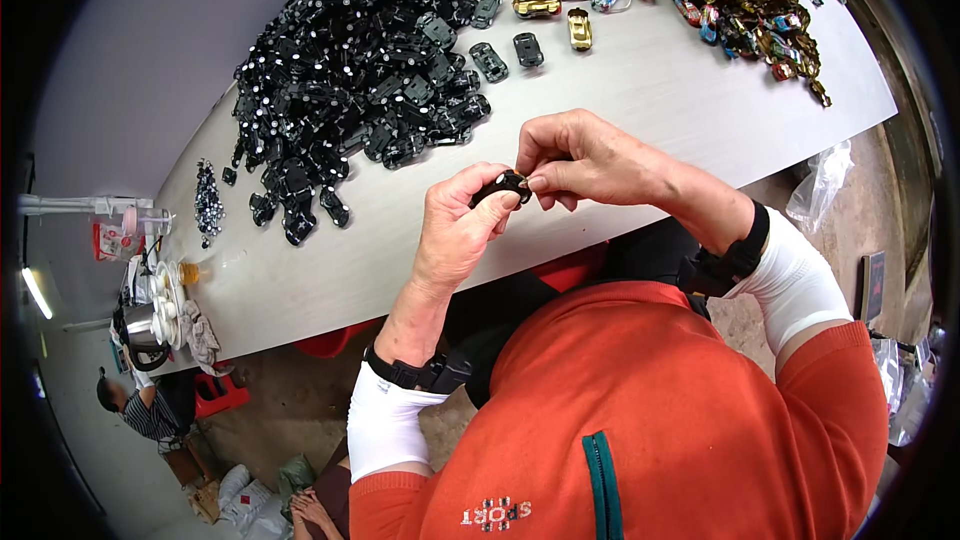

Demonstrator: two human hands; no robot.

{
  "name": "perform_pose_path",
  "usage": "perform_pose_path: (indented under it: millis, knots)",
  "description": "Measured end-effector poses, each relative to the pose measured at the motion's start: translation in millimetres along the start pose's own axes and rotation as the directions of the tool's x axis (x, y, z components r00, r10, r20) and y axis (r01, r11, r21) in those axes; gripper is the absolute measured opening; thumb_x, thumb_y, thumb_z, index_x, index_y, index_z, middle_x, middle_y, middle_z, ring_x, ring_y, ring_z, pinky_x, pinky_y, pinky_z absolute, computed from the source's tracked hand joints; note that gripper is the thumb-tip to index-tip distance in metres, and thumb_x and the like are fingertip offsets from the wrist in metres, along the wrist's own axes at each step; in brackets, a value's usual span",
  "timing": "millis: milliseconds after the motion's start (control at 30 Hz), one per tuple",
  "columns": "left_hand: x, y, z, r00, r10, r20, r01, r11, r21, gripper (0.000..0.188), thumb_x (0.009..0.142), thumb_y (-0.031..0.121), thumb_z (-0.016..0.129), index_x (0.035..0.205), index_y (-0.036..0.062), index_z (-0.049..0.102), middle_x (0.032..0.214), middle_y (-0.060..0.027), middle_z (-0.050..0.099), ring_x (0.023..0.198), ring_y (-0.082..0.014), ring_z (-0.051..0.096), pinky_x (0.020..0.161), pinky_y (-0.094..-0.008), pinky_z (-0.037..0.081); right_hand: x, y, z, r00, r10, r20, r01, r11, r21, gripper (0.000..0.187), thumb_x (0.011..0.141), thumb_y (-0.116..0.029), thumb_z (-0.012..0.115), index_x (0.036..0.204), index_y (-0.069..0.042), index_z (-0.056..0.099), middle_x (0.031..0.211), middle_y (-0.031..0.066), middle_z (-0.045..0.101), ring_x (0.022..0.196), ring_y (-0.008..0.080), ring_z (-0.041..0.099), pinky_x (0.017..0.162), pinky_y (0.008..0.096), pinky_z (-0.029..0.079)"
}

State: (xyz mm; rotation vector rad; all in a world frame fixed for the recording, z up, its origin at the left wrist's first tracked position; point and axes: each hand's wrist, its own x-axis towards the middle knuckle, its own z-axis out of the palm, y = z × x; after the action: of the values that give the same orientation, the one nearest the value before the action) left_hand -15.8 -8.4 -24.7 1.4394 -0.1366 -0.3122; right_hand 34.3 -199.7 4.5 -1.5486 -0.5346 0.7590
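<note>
My left hand (452, 230) is closed around a black toy car chassis (497, 183), with the thumb across it near a wheel with a white hub. At the chassis's right end, the fingertips of my right hand (592, 162) are pinched together. Whatever they hold, if anything, is too small to name. Both hands are above the table's near side. Beyond them lies a large heap of black toy car chassis (340, 70). Two loose dark chassis, one of them nearer the heap (489, 62), lie beside several gold toy car bodies (580, 30).
Shiny, multicoloured toy car bodies (750, 25) are piled at the table's far right. A small heap of wheels (208, 205) lies at left. Cups (165, 305) and a kettle (143, 332) stand at the left end. A person in stripes (150, 410) sits beyond, near a red stool (218, 392).
</note>
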Motion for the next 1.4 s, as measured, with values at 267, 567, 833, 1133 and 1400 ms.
perform_pose_path:
  millis: [267,567,833,1133,1400]
  knots:
    - [0.1,3.0,-0.8,0.979,-0.195,-0.050,0.184,0.968,-0.172,0.012,0.086,0.007,0.056,0.095,-0.0010,0.057,0.071,-0.0053,0.058,0.050,-0.0048,0.046,0.039,-0.0158,0.029,0.4,7.9,-4.9,0.997,0.072,0.013,-0.073,0.974,0.213,0.012,0.085,-0.009,0.052,0.090,0.001,0.057,0.067,0.0044,0.059,0.051,0.0053,0.049,0.044,0.0181,0.037]
    - [-3.0,-2.5,13.6,0.967,-0.235,-0.095,0.219,0.964,-0.151,0.011,0.087,0.007,0.056,0.094,-0.0008,0.057,0.070,-0.0059,0.058,0.049,-0.0055,0.046,0.037,-0.0157,0.029,4.4,23.7,3.2,0.995,0.040,-0.089,-0.044,0.998,-0.040,0.011,0.086,-0.007,0.051,0.086,-0.002,0.060,0.063,0.0006,0.056,0.050,0.0040,0.046,0.044,0.0183,0.037]
    - [-31.3,-1.6,25.3,0.943,-0.325,0.076,0.334,0.927,-0.172,0.009,0.087,0.005,0.051,0.093,-0.0002,0.055,0.072,-0.0040,0.057,0.046,-0.0053,0.044,0.037,-0.0176,0.029,-19.2,39.3,-46.6,0.930,0.047,-0.365,0.106,0.915,0.388,0.016,0.091,-0.016,0.046,0.096,-0.003,0.054,0.072,0.0035,0.058,0.054,0.0079,0.053,0.046,0.0198,0.040]
    - [-36.9,-187.3,10.8,0.715,-0.699,-0.018,0.690,0.710,-0.138,0.028,0.086,0.021,0.057,0.104,-0.0008,0.053,0.080,-0.0122,0.058,0.065,-0.0184,0.060,0.051,-0.0269,0.046,-1.1,63.9,-137.6,0.676,-0.077,-0.733,-0.227,0.925,-0.306,0.015,0.074,-0.012,0.059,0.082,0.001,0.059,0.069,0.0083,0.059,0.059,0.0141,0.055,0.052,0.0298,0.045]
    - [-63.2,-72.8,23.4,0.920,-0.286,0.266,-0.010,0.664,0.748,0.026,0.079,0.017,0.062,0.094,-0.0043,0.061,0.093,-0.0200,0.063,0.085,-0.0302,0.061,0.074,-0.0348,0.048,59.3,40.5,-155.6,0.623,-0.021,-0.782,-0.616,0.602,-0.507,0.043,0.068,-0.040,0.070,0.080,0.001,0.064,0.083,0.0192,0.064,0.079,0.0312,0.062,0.070,0.0384,0.048]
